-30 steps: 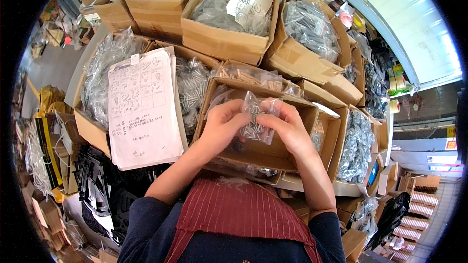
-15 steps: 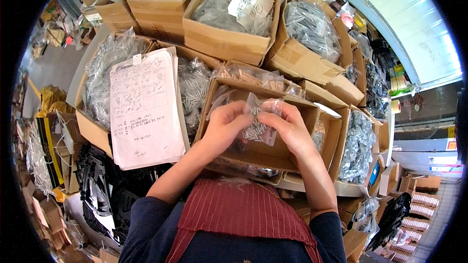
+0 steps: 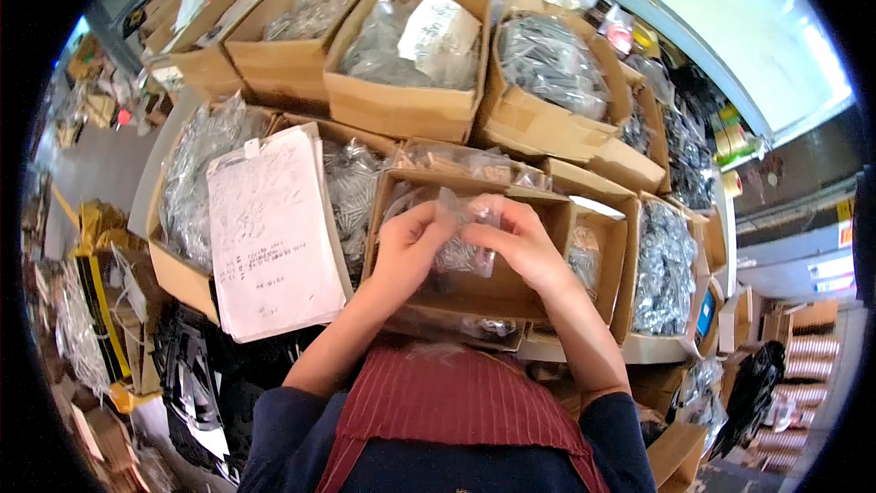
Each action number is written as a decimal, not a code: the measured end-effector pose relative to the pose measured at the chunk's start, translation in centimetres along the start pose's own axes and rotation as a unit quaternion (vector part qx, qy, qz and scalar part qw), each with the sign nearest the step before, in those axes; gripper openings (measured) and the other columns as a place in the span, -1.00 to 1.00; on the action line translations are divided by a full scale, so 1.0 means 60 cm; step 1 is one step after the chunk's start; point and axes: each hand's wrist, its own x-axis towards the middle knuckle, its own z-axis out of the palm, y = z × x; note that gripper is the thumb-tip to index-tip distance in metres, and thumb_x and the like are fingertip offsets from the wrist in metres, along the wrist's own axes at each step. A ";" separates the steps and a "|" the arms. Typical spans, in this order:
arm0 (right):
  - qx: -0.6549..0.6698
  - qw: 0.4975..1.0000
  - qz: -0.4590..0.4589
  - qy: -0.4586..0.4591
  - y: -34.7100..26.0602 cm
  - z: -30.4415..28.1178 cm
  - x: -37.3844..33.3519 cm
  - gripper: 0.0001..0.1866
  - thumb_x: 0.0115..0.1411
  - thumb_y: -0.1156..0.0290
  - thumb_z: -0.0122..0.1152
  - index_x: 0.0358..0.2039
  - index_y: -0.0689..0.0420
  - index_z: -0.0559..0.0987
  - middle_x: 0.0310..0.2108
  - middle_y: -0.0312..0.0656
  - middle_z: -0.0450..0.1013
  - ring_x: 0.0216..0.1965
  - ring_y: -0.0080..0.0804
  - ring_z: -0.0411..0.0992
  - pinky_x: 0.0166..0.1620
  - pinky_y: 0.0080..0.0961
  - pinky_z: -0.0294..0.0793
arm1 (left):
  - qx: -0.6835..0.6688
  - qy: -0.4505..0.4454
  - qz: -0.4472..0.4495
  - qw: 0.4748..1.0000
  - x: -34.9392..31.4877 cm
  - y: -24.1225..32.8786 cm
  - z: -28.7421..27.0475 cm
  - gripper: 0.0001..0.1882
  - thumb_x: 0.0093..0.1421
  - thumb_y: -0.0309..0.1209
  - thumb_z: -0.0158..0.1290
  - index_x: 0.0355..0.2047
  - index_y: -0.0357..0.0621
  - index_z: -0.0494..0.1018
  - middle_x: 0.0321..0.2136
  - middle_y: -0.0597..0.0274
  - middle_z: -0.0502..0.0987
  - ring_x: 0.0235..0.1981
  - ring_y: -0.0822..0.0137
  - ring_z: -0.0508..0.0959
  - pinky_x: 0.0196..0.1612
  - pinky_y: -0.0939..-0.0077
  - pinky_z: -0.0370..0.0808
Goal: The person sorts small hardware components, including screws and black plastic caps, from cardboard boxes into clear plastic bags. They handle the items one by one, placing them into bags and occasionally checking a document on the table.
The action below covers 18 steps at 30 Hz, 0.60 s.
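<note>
A small clear plastic bag with silvery screws or similar small metal parts hangs between my two hands. My left hand pinches the bag near its upper edge, thumb against fingers. On the other side, my right hand has its fingers closed on the bag's upper right part. Both hands are over an open cardboard box, in which some clear plastic shows at the left end. Fine detail of the bag's top edge is blurred.
Papers with handwriting lie across boxes on the left. Beside them a box holds loose metal screws. Bagged wooden dowels sit just behind the box. Larger cartons with bagged parts line the back; bagged hardware stands right.
The view has tilted and shifted, so boxes and papers sit at slightly different places. My hands keep hold of the bag, and their grip looks nearly the same.
</note>
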 end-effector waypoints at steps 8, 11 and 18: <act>0.312 0.948 -0.001 0.064 -0.037 -0.047 -0.040 -0.67 0.36 0.29 0.09 -0.04 0.30 0.53 -0.18 -0.11 0.57 -0.24 -0.32 0.57 -0.21 -0.16 0.66 | -0.075 0.035 -0.002 0.997 -0.027 0.045 0.004 -0.74 0.45 -0.28 -0.11 -0.23 -0.18 0.48 -0.51 0.22 0.56 -0.56 0.44 0.51 -0.52 0.57 0.45; 0.335 0.937 -0.028 0.092 -0.050 -0.070 -0.079 -0.60 0.42 0.24 -0.03 0.05 0.33 0.47 -0.11 -0.07 0.56 -0.19 -0.26 0.56 -0.16 -0.07 0.66 | -0.101 0.042 0.003 0.994 -0.047 0.062 0.007 -0.75 0.46 -0.29 -0.13 -0.20 -0.18 0.47 -0.51 0.22 0.56 -0.55 0.44 0.51 -0.53 0.57 0.45; 0.227 0.940 -0.111 0.229 -0.066 -0.123 -0.152 -0.56 0.43 0.20 -0.04 0.09 0.31 0.47 -0.10 -0.09 0.57 -0.17 -0.32 0.57 -0.21 -0.25 0.64 | -0.077 0.167 0.034 0.982 -0.069 0.077 -0.065 -0.77 0.44 -0.35 -0.11 -0.10 -0.21 0.46 -0.51 0.24 0.51 -0.55 0.45 0.46 -0.50 0.58 0.42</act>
